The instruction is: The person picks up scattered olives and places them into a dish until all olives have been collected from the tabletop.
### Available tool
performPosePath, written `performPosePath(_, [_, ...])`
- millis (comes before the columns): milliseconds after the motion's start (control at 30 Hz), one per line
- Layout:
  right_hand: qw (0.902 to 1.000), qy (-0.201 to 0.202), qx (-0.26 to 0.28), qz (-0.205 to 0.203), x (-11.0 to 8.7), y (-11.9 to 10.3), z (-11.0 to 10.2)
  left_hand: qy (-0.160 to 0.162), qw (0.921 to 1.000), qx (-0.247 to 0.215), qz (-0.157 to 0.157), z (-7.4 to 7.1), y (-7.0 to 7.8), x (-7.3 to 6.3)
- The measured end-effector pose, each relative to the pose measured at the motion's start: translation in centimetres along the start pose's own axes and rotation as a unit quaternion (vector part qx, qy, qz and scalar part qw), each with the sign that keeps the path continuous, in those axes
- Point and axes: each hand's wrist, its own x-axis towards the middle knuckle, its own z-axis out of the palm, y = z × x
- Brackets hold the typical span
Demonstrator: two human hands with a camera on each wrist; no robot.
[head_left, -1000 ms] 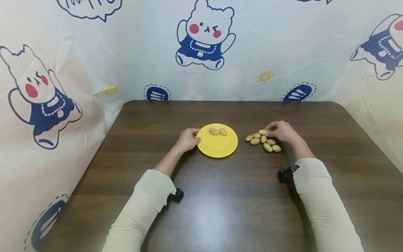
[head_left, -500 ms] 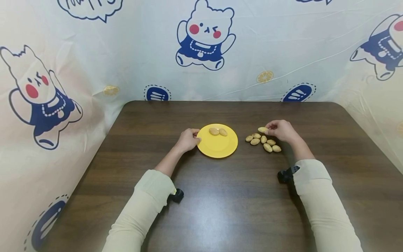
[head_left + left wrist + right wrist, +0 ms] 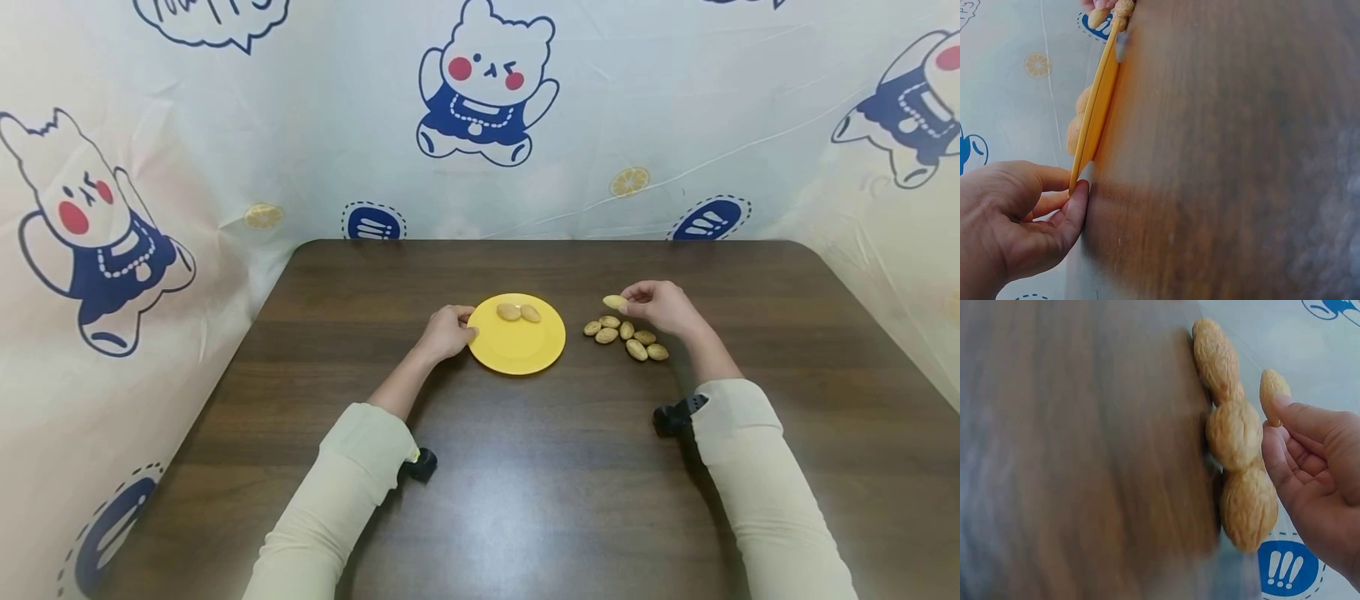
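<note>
A round yellow plate (image 3: pixel 517 346) lies on the table, and two tan oval nuts (image 3: pixel 508 312) rest near its far rim. My left hand (image 3: pixel 447 333) pinches the plate's left rim, its thumb at the edge in the left wrist view. Between thumb and fingertips, my right hand (image 3: pixel 662 307) holds one oval nut (image 3: pixel 1272 397) with a pale tan surface. This nut is raised above the group of wrinkled, shell-like nuts (image 3: pixel 627 331) on the table to the right of the plate. In the right wrist view, several of these larger-looking nuts (image 3: pixel 1235 434) stand beside the hand.
The brown wooden table (image 3: pixel 495 467) reaches back to a pale curtain (image 3: pixel 337 100) printed with cartoon bears. Its rounded far corners show at left and right. Small black cameras (image 3: pixel 422 465) are strapped at both sleeve cuffs.
My right hand has lifted one nut off the back of the group and carried it slightly leftward and away from the table. My left hand keeps its place on the plate's rim.
</note>
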Motion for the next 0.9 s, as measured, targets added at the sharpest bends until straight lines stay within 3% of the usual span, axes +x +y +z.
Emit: performPosePath(900, [0.9986,-0.005,0.048,-0.021,1.3,-6.2,4.9,-0.002,1.0000,-0.002,0.001,0.0,-0.3,0.3])
